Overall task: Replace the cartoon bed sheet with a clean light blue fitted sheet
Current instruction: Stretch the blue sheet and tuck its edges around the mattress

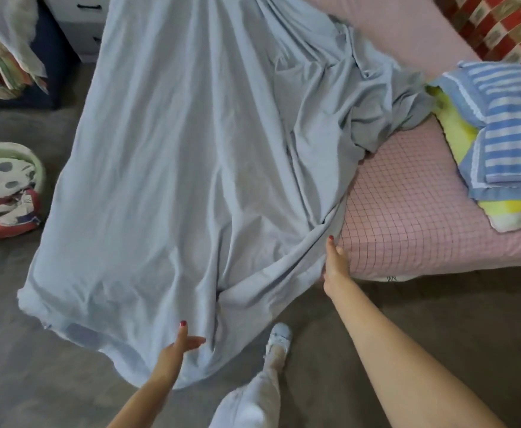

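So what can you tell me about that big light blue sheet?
The sheet is plain pale blue, soft and creased, like cotton. It is half spread: one part lies bunched in folds on the pink checked mattress, the rest hangs off the bed's side and pools on the grey floor, its hem curled under. The right hand holds its edge at the mattress corner; the left hand, fingers out, touches the lower part. No print or stains show.

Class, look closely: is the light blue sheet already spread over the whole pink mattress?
No: the light blue sheet hangs off the mattress, whose pink checked surface lies bare.
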